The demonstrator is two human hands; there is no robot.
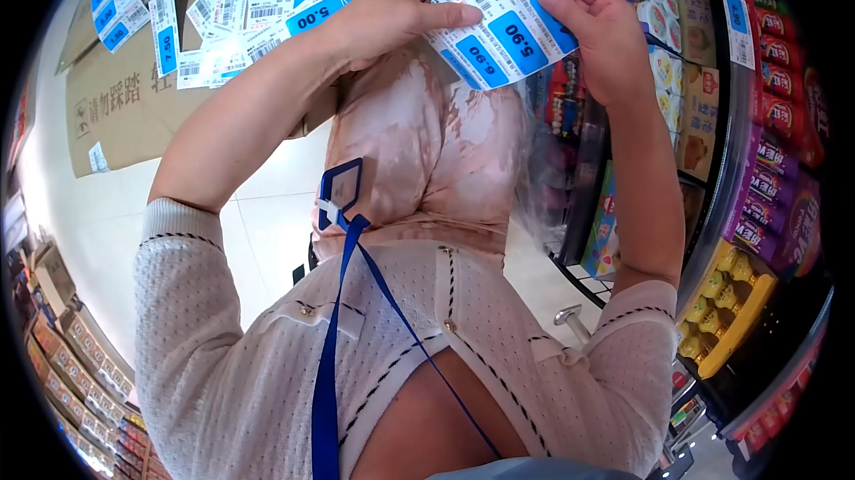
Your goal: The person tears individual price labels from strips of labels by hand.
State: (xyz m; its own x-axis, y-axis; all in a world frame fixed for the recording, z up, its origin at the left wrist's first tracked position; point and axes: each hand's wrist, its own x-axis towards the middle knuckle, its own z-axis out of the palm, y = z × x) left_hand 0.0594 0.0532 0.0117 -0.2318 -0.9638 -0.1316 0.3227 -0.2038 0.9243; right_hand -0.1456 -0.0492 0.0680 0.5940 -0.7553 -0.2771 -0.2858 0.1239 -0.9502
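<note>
A sheet of price labels (503,21), white with blue price patches, is stretched between my two hands above my lap. My left hand (392,17) pinches its left edge, thumb on top and fingers mostly underneath. At the opposite edge, my right hand (601,39) grips the sheet with the thumb pressed over a blue patch. Prices 5.90 and 6.90 show on it, turned nearly upside down to me. Beyond my left wrist, several loose price labels (254,21) lie overlapping on a cardboard box (134,115).
At right stand shelves with purple packs (766,186), red packs (779,79) and a yellow tray of gold-wrapped items (726,311). A blue lanyard (331,355) with a badge (343,191) hangs down my front. More stocked shelves (80,373) are at lower left.
</note>
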